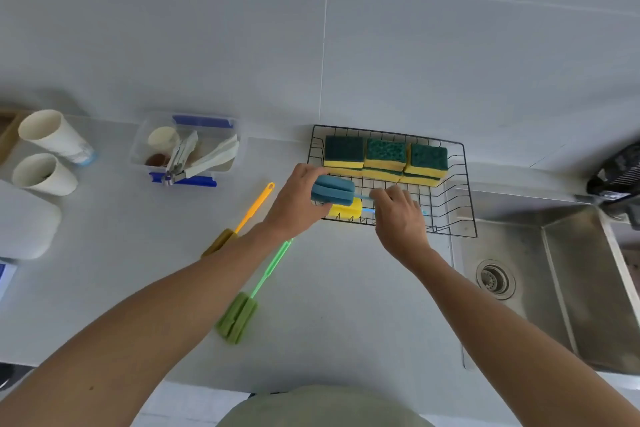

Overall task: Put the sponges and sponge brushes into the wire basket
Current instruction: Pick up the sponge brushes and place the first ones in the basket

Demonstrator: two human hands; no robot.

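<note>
A black wire basket (460,184) stands on the counter against the wall, with yellow-and-green sponges (386,158) stacked along its back. My left hand (298,204) grips the blue sponge head of a blue sponge brush (332,190) over the basket's front left corner. My right hand (398,215) holds that brush's thin blue handle. A yellow sponge brush head (346,210) lies in the basket under the blue one. On the counter to the left lie an orange-handled sponge brush (251,211) and a green sponge brush (242,314).
A steel sink (554,270) with a drain sits right of the basket. A clear plastic box (188,149) of utensils and two white cups (48,152) stand at the left. A white lidded container (27,222) lies at the far left edge.
</note>
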